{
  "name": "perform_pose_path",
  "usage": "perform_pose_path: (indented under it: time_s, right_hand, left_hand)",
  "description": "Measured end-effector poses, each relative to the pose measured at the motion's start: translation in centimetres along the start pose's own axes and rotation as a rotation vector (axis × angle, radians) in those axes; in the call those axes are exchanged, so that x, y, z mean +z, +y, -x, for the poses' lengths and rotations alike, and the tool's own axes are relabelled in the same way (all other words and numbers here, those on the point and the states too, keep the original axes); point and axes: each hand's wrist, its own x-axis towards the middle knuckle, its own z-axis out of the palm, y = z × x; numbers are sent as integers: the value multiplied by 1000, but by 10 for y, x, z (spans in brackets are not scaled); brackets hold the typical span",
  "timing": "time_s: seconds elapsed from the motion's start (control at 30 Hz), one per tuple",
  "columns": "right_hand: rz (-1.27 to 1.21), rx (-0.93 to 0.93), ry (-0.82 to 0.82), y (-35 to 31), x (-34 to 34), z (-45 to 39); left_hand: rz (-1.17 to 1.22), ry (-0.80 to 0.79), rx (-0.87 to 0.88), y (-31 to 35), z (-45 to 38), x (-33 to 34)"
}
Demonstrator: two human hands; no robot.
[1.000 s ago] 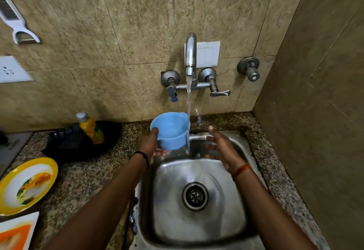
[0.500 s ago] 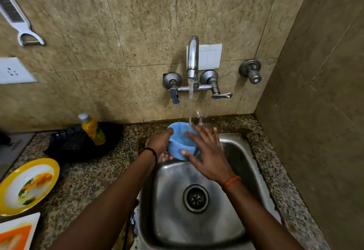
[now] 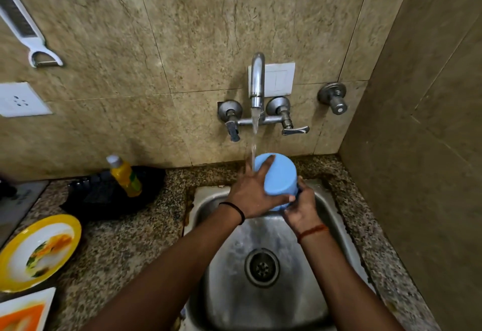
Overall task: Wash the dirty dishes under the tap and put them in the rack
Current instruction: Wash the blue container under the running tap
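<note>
Now rinsing cup (image 3: 276,180) upside down under tap (image 3: 257,80) over sink (image 3: 263,302), left hand (image 3: 251,195) flat across it, right hand (image 3: 300,208) gripping rim; next, to rack.

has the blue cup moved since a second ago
Yes. The blue cup has flipped from mouth-up left of the tap's stream to base-up, now mostly right of the stream.
</note>
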Motion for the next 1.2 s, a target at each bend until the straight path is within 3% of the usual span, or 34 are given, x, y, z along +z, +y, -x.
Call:
perform_pose_path:
  time_s: [0.13,0.2,0.3,0.37,0.5,0.63,0.8,0.97,1.03,1.13,1.2]
  right_hand:
    - [94,40,29,-5,-1,1]
    - [291,-17,55,-11,4,4]
    - [607,-373,180,-29,14,-3]
    - [627,-494,163,-44,27,-7]
    - [467,-401,-47,-65,60,-12]
    - [473,-296,-128,-66,72,-20]
    - [443,-285,-135,-73,73,-29]
    - [544,-385,-31,-74,76,-35]
    - [770,-525,98,-74,77,-39]
    - [1368,-830,334,-74,75,-31]
    - [1624,-967,408,-71,76,-23]
  left_hand:
    - [-72,81,1,12,-14,-6]
    - [-99,92,-30,12,-16,-10]
    - [-202,84,-40,5,-18,-14]
    - [-267,80,-39,2,-18,-15]
    - [-253,108,-52,-2,-16,-17]
    - [-183,123,-79,-3,-13,-19]
    - [-134,138,-100,-11,-10,-23]
    - [-105,129,-103,-14,-9,-24]
    - [-101,126,-111,-14,-10,-24]
    - [-80,136,-116,-14,-10,-23]
    - [-63,145,-118,-13,-9,-24]
